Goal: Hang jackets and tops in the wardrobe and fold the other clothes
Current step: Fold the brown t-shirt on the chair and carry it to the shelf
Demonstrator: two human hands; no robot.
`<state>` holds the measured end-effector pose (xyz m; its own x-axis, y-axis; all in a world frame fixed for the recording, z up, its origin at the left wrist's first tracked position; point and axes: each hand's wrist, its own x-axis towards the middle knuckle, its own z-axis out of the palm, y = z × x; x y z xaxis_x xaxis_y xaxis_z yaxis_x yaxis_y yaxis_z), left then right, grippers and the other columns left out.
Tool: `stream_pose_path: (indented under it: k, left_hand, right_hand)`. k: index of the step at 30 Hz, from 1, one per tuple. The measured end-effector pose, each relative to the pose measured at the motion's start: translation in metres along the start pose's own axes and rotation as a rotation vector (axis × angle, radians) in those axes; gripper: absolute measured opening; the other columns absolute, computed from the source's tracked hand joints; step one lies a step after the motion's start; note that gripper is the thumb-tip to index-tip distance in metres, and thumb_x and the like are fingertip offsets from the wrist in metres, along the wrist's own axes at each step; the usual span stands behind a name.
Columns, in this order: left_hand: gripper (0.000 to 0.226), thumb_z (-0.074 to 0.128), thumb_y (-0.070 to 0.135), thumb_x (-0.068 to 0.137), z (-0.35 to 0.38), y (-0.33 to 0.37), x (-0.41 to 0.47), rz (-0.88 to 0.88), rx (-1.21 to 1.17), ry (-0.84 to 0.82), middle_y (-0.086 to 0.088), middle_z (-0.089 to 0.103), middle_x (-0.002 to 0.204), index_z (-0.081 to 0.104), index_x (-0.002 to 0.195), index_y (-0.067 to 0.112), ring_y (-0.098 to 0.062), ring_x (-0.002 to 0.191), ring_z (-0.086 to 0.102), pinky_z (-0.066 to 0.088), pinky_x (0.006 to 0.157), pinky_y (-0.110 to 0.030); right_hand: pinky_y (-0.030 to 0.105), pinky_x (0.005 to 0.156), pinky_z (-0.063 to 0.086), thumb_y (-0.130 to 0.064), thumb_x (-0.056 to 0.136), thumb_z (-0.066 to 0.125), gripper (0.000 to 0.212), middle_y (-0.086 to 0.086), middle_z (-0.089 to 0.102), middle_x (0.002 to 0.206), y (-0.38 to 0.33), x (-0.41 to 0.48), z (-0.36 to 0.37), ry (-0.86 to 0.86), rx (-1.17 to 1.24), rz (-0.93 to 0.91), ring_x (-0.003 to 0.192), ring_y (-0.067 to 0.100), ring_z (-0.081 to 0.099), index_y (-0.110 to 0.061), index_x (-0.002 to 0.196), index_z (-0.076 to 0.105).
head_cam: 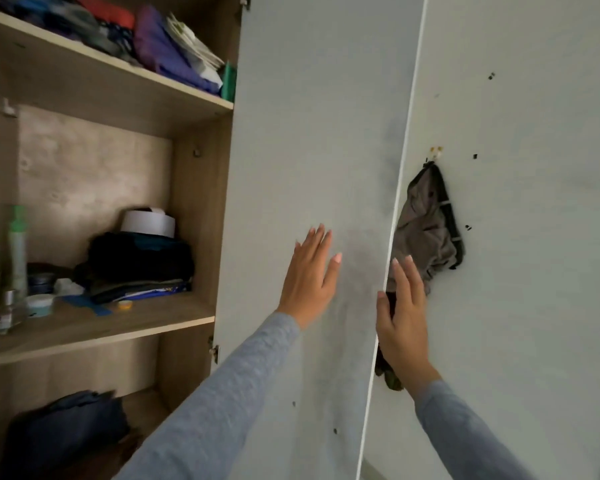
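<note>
1. Two grey sleeves, the left sleeve (222,403) and the right sleeve (465,434), reach up from the lower edge of the view.
2. Left hand (309,278): fingers straight and slightly spread, palm flat against the pale face of the open wardrobe door (309,133); it holds nothing.
3. Right hand (404,317): just right of the left hand, at the door's free edge. The thumb lies on that edge and the fingers point upward, straight, curled round nothing.
4. Dark cloth (390,379) shows under the right wrist, beside the door edge; whether the hand touches it cannot be told.
5. Grey garment (426,230) with a dark trim: hangs bunched from a small hook (435,152) on the pale panel (534,237), directly above the right fingertips and partly behind the door edge.
6. Wardrobe interior, left of the left hand and farther back:
   - lowest compartment, a dark blue bundle (66,434);
   - middle shelf (118,327), a pile of folded dark clothes (139,265) with a white roll (149,221) on top, and, farther left, a small tub (40,304) and a tall green bottle (17,251);
   - upper shelf (118,64), folded clothes, among them a purple piece (163,50).
</note>
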<state>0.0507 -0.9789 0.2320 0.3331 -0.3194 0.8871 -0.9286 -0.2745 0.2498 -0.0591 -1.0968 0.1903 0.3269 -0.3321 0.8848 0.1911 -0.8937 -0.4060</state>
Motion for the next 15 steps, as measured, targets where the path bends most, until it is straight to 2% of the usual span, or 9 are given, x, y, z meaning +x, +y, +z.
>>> stream_pose_path:
  k: [3,5,7,9,11,12,14,15]
  left_hand:
    - [0.059,0.018,0.044,0.099,0.022,0.027,0.029,0.125,0.002,-0.009,-0.002,0.017,0.157,0.025,0.148,0.012,-0.012,0.146,0.007,-0.003,0.118,-0.029]
    - [0.058,0.019,0.040,0.098,0.036,0.043,0.047,0.221,0.048,-0.019,-0.004,0.019,0.157,0.026,0.147,0.011,-0.014,0.146,0.008,0.000,0.119,-0.031]
    - [0.053,0.024,0.033,0.099,0.047,0.052,0.060,0.326,0.119,-0.022,-0.007,0.023,0.155,0.031,0.145,0.007,-0.017,0.145,0.013,0.006,0.118,-0.035]
    - [0.051,0.025,0.028,0.099,0.057,0.057,0.069,0.433,0.262,-0.041,-0.010,0.030,0.153,0.037,0.142,0.004,-0.021,0.143,0.021,0.014,0.117,-0.037]
    - [0.051,0.024,0.023,0.096,0.066,0.055,0.074,0.522,0.502,-0.050,-0.010,0.038,0.149,0.043,0.139,0.005,-0.021,0.140,0.030,0.022,0.115,-0.037]
    - [0.053,0.023,0.020,0.092,0.067,0.054,0.074,0.537,0.611,-0.046,-0.008,0.041,0.147,0.045,0.138,0.006,-0.020,0.139,0.033,0.024,0.115,-0.036]
    - [0.056,0.022,0.016,0.087,0.067,0.053,0.075,0.548,0.721,-0.058,-0.008,0.043,0.146,0.048,0.136,0.006,-0.018,0.138,0.035,0.021,0.115,-0.034]
    - [0.057,0.022,0.016,0.086,0.066,0.053,0.076,0.553,0.739,-0.068,-0.008,0.043,0.145,0.048,0.136,0.005,-0.018,0.138,0.035,0.020,0.115,-0.034]
  right_hand:
    - [0.021,0.113,0.013,-0.019,0.099,0.043,0.055,-0.004,0.010,0.158,0.016,0.011,0.000,-0.047,0.091,0.111,0.144,0.006,0.009,-0.018,0.149,0.022]
    - [0.020,0.113,0.013,-0.020,0.100,0.040,0.055,-0.001,0.014,0.158,0.030,0.016,0.003,-0.085,0.158,0.198,0.144,0.007,0.012,-0.015,0.150,0.018]
    - [0.022,0.113,0.018,-0.024,0.101,0.035,0.052,-0.002,0.020,0.156,0.039,0.016,0.009,-0.144,0.247,0.263,0.142,0.009,0.020,-0.016,0.150,0.018]
    - [0.018,0.107,0.027,-0.026,0.102,0.030,0.045,-0.006,0.037,0.148,0.046,0.014,0.013,-0.199,0.316,0.262,0.134,0.004,0.035,-0.019,0.147,0.029]
    - [0.016,0.094,0.039,-0.025,0.103,0.028,0.036,-0.007,0.058,0.123,0.050,0.010,0.020,-0.217,0.438,0.301,0.112,0.002,0.053,-0.020,0.131,0.049]
    - [0.022,0.086,0.045,-0.024,0.103,0.028,0.033,0.000,0.064,0.107,0.049,0.009,0.024,-0.193,0.481,0.319,0.097,0.007,0.059,-0.015,0.118,0.056]
    - [0.037,0.068,0.044,-0.027,0.102,0.030,0.036,0.019,0.058,0.080,0.050,0.005,0.031,-0.125,0.514,0.326,0.070,0.018,0.052,-0.003,0.092,0.054]
    - [0.037,0.063,0.040,-0.029,0.102,0.030,0.039,0.021,0.052,0.072,0.051,0.003,0.033,-0.098,0.503,0.320,0.063,0.017,0.047,-0.001,0.083,0.050]
